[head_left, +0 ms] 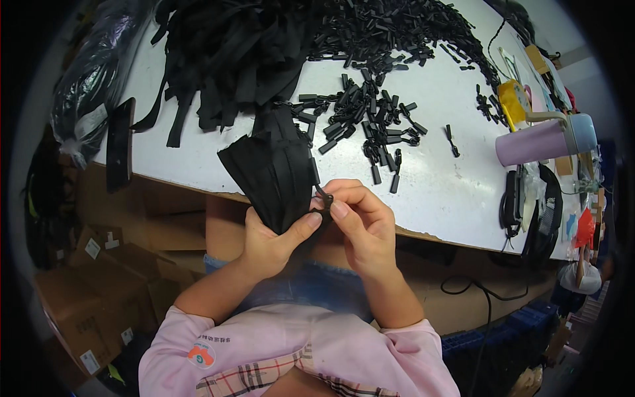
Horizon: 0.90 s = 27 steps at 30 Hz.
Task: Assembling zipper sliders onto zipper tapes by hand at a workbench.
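My left hand grips a fanned bundle of black zipper strips that rises over the white table's front edge. My right hand pinches a small black zipper slider against the end of one strip, right beside my left thumb. On the table just beyond lies a scatter of loose black slider pulls. Further back sits a big heap of black zipper tape.
A lilac tumbler with a blue lid lies at the table's right, near a yellow tape roll and cables. A black phone rests at the left edge beside a plastic bag. Cardboard boxes stand on the floor at left.
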{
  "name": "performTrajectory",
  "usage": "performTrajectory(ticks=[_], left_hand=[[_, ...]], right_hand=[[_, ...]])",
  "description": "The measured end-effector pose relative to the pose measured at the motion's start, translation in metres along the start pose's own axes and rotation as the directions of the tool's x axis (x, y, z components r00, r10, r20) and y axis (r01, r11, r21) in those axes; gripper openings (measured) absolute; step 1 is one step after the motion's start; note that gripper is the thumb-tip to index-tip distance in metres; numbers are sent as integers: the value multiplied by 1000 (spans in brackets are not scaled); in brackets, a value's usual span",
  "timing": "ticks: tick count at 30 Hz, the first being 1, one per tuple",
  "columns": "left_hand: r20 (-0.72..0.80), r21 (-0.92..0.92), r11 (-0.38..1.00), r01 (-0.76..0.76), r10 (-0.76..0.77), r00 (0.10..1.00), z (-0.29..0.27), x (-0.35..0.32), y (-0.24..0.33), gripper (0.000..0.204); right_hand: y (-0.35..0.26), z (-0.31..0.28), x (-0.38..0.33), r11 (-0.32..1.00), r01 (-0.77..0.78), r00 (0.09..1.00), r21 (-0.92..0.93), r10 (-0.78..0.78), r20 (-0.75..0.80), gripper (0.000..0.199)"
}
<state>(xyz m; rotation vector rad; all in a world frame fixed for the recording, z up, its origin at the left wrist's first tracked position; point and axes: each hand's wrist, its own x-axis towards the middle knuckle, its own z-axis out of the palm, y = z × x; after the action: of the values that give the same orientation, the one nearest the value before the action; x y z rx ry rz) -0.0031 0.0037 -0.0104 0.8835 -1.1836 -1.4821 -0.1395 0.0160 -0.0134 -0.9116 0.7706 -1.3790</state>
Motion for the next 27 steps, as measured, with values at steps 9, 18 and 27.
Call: performTrajectory(ticks=[9,18,27], left_hand=[[-31,140,990,-35,40,999,4,-4,6,15],[-65,131,973,-192,202,977,7,-2,8,18],[-36,42,997,-69,71,997,0,-1,15,17]], right_hand=[[-4,6,-1,989,-69,996,128,75,-39,11],[-9,14,-1,985,-155,981,-69,145,-130,7],[-4,7,-4,998,-55,998,-38,54,-30,5]])
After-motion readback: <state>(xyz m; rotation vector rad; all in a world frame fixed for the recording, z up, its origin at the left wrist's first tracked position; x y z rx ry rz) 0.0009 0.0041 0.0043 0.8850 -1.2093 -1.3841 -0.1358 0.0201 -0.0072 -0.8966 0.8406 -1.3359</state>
